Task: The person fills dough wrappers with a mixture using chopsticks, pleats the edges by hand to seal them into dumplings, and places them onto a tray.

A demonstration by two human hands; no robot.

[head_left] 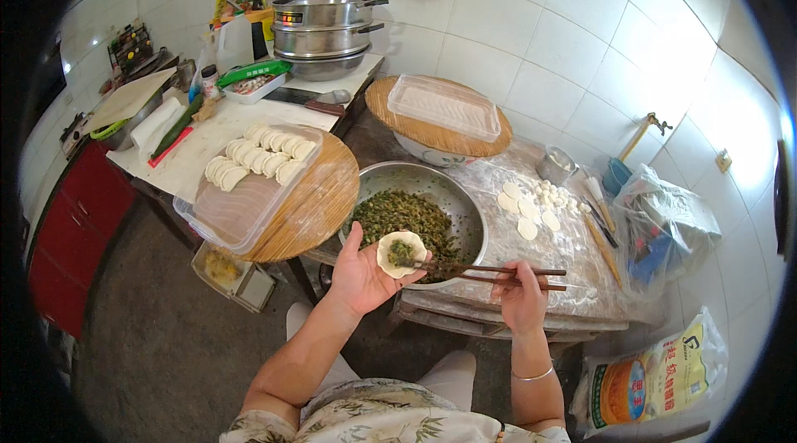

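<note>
My left hand (359, 281) is palm up over the near edge of a large metal bowl (470, 219), cradling a round dumpling wrapper (386, 259). A small heap of green filling sits in the wrapper's middle. My right hand (523, 300) grips a pair of dark wooden chopsticks (477, 268), whose tips touch that heap. Chopped green filling (403, 215) covers much of the bowl's inside. Left of the bowl, several folded dumplings (257, 154) lie in rows in a clear plastic tray (217, 225), which rests on a round woven mat (328, 194).
Flat wrappers (526, 230) and small dough pieces (558, 196) lie on the floured table to the right, beside a rolling pin (603, 252). Behind the bowl, another clear tray (444, 107) tops a round woven lid. A cleaver (303, 100) and stacked steamers (324, 40) stand back left.
</note>
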